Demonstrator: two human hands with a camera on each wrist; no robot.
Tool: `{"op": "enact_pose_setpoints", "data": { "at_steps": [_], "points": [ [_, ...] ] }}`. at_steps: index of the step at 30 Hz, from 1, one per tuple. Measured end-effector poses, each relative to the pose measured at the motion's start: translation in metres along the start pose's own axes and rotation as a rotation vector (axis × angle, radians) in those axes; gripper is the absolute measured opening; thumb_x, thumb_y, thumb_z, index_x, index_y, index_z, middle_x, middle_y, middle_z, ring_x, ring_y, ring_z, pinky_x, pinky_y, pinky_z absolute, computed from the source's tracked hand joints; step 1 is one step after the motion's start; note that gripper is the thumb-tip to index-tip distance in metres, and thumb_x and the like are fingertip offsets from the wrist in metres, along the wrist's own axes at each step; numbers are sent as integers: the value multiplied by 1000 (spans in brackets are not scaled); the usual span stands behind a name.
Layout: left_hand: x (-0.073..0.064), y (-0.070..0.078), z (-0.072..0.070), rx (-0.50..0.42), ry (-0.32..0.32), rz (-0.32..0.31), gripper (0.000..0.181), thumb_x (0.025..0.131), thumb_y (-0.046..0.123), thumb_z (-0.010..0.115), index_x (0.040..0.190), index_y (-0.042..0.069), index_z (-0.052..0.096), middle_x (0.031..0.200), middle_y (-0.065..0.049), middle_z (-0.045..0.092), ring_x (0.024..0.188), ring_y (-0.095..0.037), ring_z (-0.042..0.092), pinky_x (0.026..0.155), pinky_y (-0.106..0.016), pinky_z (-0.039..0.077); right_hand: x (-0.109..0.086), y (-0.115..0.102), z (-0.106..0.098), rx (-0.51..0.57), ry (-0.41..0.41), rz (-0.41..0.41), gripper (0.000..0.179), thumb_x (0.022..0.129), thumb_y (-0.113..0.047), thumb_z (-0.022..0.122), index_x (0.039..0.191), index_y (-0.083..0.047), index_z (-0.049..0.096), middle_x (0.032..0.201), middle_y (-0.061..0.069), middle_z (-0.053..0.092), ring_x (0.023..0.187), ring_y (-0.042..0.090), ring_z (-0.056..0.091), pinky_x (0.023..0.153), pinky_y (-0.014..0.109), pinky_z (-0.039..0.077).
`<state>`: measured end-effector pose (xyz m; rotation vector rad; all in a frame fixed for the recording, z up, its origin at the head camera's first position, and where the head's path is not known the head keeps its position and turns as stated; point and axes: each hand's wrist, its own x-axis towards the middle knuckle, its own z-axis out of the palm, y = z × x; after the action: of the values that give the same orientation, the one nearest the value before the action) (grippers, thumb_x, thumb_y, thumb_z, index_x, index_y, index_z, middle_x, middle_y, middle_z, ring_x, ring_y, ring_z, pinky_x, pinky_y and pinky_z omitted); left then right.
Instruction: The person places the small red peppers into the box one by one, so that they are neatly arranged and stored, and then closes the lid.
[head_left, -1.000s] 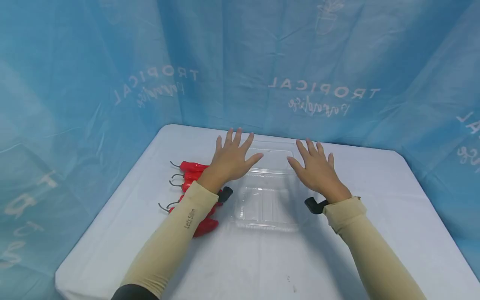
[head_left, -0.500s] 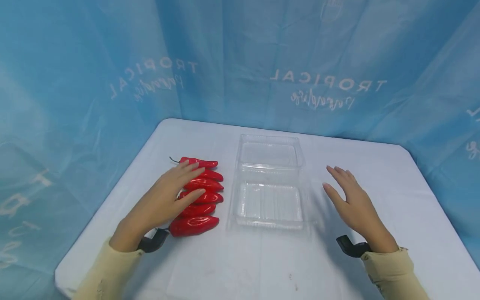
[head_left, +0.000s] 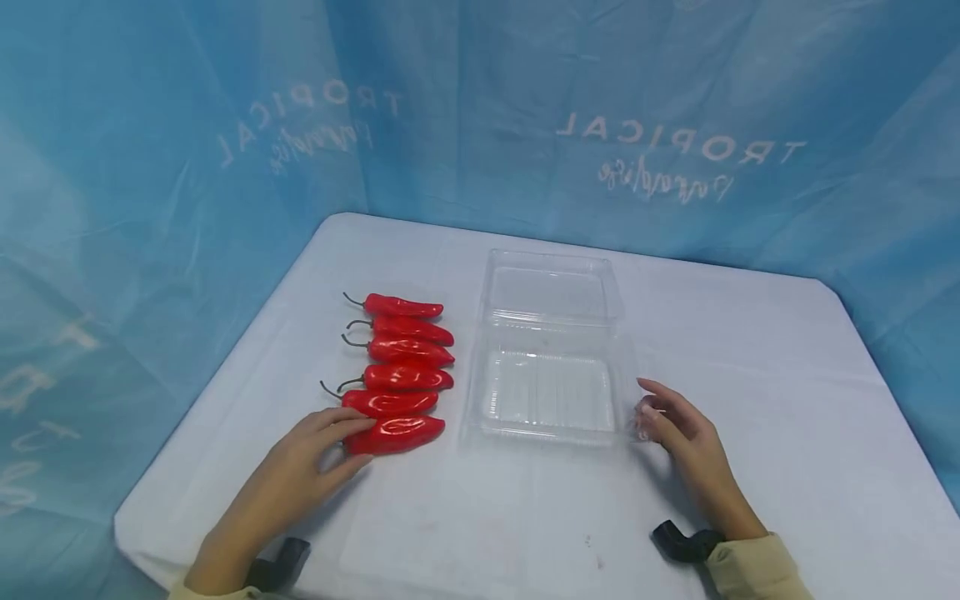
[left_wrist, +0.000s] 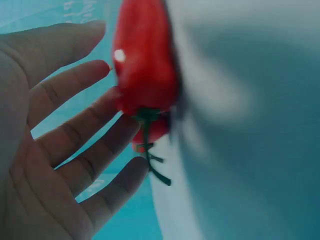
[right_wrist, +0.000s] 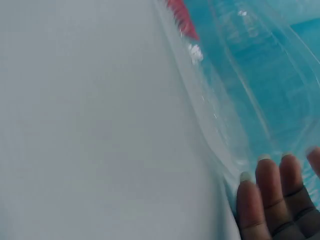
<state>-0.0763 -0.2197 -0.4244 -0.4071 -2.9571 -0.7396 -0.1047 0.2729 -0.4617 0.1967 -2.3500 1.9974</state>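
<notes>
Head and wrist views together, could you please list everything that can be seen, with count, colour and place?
table: one, white, across the middle of the head view
peppers: six, red, in a row on the table's left side
container: one, clear, lying open right of the peppers
curtain: count unclear, blue, around the table
lettering: several patches, white, on the curtain
wrist gear: two pieces, black, one per wrist
sleeves: two, beige, bottom edge
left grip: one, bare, at the nearest pepper
right grip: one, bare, at the container's right side

Six red peppers (head_left: 408,377) lined up, open clear container (head_left: 551,387) beside
</notes>
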Motion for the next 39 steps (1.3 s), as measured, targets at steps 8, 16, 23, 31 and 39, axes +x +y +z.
{"op": "enact_pose_setpoints", "data": {
  "at_steps": [8,16,23,31,39],
  "points": [
    [0,-5,15,13,-23,-23,71,73,24,94,137,17,65,131,-6,63,117,-28,63,87,-47,60,0,10,4,-41,-12,-49,50,102,-3,60,150,-3,48,117,26,58,98,17,65,77,24,57],
    [-1,-4,10,4,-20,-35,71,75,26,93,139,17,64,129,-4,65,117,-27,65,89,-47,59,0,9,7,-69,-21,-40,52,102,-4,61,152,-8,48,109,25,64,89,14,65,75,24,56],
    [0,-2,5,-26,6,-6,68,76,21,93,137,16,64,130,-4,66,119,-26,64,91,-48,58,-3,10,6,-80,-25,-66,52,101,-2,61,152,-7,48,108,25,64,87,14,65,74,24,56],
    [5,0,-11,-111,82,52,67,75,6,91,136,17,66,131,-2,66,118,-24,65,87,-45,58,-5,10,3,-100,-30,-69,52,102,-5,61,153,-10,47,108,24,65,88,14,66,75,24,56],
    [26,10,-14,-162,109,175,66,77,6,90,137,19,66,132,2,66,117,-18,64,86,-36,60,-4,9,4,-87,-40,-61,53,102,-6,61,153,-11,47,109,24,65,87,16,66,76,24,56]
  ]
}}
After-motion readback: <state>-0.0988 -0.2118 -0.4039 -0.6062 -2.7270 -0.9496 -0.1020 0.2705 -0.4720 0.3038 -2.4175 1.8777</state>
